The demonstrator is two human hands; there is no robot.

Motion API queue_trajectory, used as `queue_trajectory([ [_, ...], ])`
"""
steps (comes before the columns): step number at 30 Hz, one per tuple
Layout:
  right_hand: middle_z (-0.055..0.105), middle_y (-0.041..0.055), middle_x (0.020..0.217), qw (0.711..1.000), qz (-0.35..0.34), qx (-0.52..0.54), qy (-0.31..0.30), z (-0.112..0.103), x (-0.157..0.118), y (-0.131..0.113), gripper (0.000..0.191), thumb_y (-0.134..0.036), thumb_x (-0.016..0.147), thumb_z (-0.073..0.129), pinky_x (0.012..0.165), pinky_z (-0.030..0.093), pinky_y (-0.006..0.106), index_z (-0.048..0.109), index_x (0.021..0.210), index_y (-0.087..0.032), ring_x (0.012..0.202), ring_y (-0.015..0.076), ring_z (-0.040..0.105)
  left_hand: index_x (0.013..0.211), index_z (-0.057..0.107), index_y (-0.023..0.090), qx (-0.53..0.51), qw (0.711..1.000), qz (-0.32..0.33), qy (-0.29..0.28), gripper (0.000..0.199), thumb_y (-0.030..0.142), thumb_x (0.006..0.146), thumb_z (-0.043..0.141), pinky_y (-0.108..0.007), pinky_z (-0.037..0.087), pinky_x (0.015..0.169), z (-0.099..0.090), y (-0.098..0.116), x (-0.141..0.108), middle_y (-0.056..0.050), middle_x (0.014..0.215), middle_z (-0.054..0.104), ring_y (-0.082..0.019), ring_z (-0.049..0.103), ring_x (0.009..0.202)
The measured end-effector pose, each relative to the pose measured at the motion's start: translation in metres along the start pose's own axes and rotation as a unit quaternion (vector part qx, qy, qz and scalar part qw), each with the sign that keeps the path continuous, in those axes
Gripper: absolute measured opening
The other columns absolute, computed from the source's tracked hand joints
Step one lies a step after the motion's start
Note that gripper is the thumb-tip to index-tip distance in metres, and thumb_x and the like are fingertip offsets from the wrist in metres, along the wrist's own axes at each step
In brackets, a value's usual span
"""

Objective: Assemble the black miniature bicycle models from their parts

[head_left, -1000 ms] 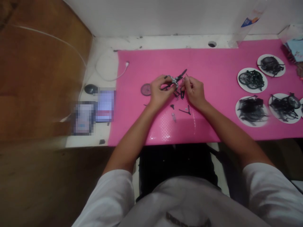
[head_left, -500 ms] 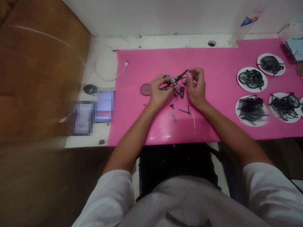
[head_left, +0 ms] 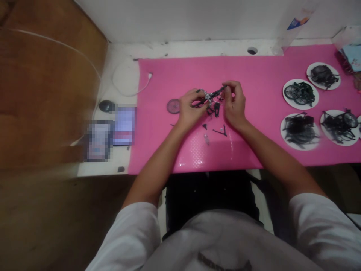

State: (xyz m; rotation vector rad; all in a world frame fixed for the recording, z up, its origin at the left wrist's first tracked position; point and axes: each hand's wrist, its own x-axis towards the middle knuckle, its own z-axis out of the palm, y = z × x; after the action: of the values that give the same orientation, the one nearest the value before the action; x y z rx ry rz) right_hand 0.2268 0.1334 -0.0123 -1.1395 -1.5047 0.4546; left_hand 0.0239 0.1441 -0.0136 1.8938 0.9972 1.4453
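Note:
In the head view my left hand (head_left: 189,110) is closed around a miniature bicycle frame (head_left: 216,92), black with silver handlebars (head_left: 208,97) near its middle. My right hand (head_left: 236,107) pinches the far right end of that frame between thumb and fingers. Partly behind my left hand lies a small spoked wheel (head_left: 173,106). Under the held frame sits a small black part (head_left: 217,110). Closer to me are a tiny black saddle-like piece (head_left: 205,127), a thin angled black piece (head_left: 220,132) and a small clear or silvery item (head_left: 207,139), too small to name.
Several white plates (head_left: 284,140) with black miniature bicycle parts stand on the right of the pink mat (head_left: 169,75). To the left are a white cable (head_left: 129,95), a black mouse-like object (head_left: 106,106) and two blurred screens (head_left: 124,126). A clear plastic bag (head_left: 293,28) leans at the back.
My right fingertips have closed over the frame's right end, which was just beside them before. The frame has tilted slightly flatter. My left hand has stayed nearly in place.

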Motion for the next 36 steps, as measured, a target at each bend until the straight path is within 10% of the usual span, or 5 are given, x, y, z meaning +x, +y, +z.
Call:
queue_trajectory([
  [9, 0.073, 0.0071, 0.114, 0.999, 0.016, 0.027, 0.011, 0.002, -0.003, -0.004, 0.064, -0.086, 0.112, 0.052, 0.093, 0.068, 0.047, 0.061, 0.144, -0.03, 0.109, 0.026, 0.076, 0.098, 0.081, 0.028, -0.058, 0.997, -0.023, 0.045, 0.037, 0.062, 0.092, 0.095, -0.044, 0.074, 0.088, 0.005, -0.006, 0.001, -0.007, 0.099, 0.082, -0.025, 0.083, 0.093],
  [24, 0.071, 0.0037, 0.093, 1.0, -0.006, -0.026, -0.009, -0.001, -0.002, -0.007, 0.057, -0.08, 0.11, 0.063, 0.097, 0.062, 0.045, 0.074, 0.098, -0.026, 0.092, 0.0224, 0.068, 0.094, 0.079, 0.023, -0.045, 0.996, -0.043, 0.061, 0.038, 0.055, 0.088, 0.099, -0.038, 0.073, 0.088, 0.006, -0.016, 0.0, -0.007, 0.095, 0.083, -0.023, 0.084, 0.092],
  [36, 0.08, 0.0063, 0.101, 0.998, -0.011, -0.027, -0.055, -0.003, 0.001, -0.002, 0.062, -0.085, 0.109, 0.058, 0.091, 0.058, 0.041, 0.077, 0.105, -0.026, 0.093, 0.0236, 0.072, 0.107, 0.084, 0.026, 0.1, 0.992, 0.083, -0.002, 0.021, 0.046, 0.104, 0.081, -0.046, 0.064, 0.103, -0.011, -0.003, 0.003, -0.009, 0.108, 0.085, -0.028, 0.079, 0.106],
])
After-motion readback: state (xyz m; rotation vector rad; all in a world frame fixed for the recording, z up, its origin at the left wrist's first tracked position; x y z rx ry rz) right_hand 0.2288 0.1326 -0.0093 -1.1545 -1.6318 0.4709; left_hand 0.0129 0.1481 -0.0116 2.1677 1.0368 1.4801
